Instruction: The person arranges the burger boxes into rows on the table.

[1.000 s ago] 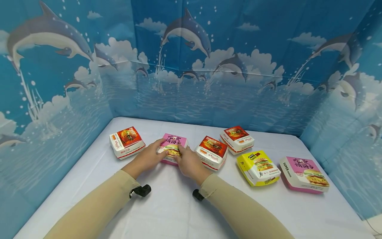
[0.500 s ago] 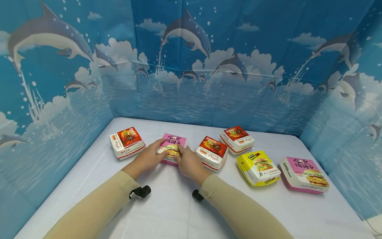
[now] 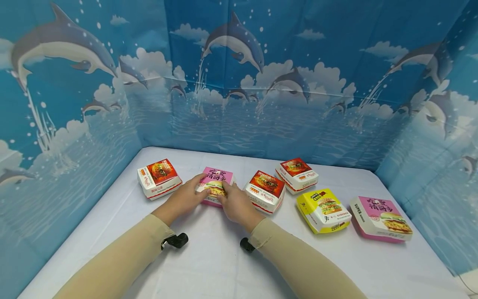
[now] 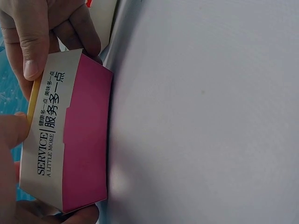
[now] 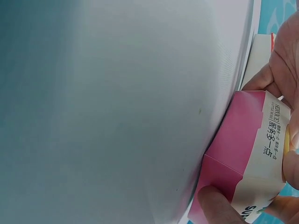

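A pink-and-white burger box (image 3: 216,177) with a printed burger on its lid sits between both hands on the white tablecloth. My left hand (image 3: 185,197) grips its left side, thumb on the lid's near edge and fingers along the side. From the right, my right hand (image 3: 239,204) holds it the same way, thumb over the lid. In the left wrist view the box's pink lower half (image 4: 87,140) faces the camera, under a white printed flap (image 4: 49,126). The right wrist view shows the pink base (image 5: 236,130) low at the cloth, with left-hand fingers (image 5: 215,205) at its side.
A red-and-white burger box (image 3: 158,178) stands to the left. Close by the right hand is another red-and-white box (image 3: 266,189), with a third red-topped box (image 3: 296,174) behind it. Further right are a yellow box (image 3: 324,211) and a second pink box (image 3: 381,218). Dolphin-print curtains (image 3: 239,120) enclose the table.
Almost nothing differs. The pink box between the hands lies a touch further left, and both hands keep their grip on it.
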Action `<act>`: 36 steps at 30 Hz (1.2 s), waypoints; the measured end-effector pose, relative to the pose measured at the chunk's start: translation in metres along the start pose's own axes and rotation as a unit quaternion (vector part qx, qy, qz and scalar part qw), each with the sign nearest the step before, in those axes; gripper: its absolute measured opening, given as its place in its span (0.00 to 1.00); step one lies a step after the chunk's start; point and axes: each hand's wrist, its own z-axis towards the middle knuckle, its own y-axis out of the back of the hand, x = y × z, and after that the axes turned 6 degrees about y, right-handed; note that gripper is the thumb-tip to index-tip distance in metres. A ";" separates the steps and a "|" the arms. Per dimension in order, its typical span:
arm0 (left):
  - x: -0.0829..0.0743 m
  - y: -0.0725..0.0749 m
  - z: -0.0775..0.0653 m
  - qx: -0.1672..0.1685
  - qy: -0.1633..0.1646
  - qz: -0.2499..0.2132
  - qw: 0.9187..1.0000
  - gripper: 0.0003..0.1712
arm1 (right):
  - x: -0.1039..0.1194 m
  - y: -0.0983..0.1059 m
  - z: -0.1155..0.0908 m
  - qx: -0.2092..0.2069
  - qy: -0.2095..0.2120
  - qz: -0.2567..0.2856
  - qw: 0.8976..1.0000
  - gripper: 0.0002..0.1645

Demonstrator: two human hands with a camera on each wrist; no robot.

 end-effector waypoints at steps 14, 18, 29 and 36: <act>-0.003 0.004 -0.008 -0.007 -0.006 0.000 1.000 0.43 | 0.003 0.001 -0.005 -0.007 0.016 0.008 1.000 0.39; -0.005 0.006 -0.012 -0.011 -0.008 0.004 1.000 0.43 | 0.005 0.004 -0.009 -0.008 0.026 0.009 1.000 0.39; -0.002 0.012 -0.030 -0.020 -0.017 0.008 1.000 0.43 | 0.011 0.006 -0.022 -0.007 0.055 0.009 0.998 0.37; 0.000 0.015 -0.044 -0.026 -0.016 0.013 0.999 0.43 | 0.015 0.006 -0.033 -0.005 0.070 0.015 0.997 0.35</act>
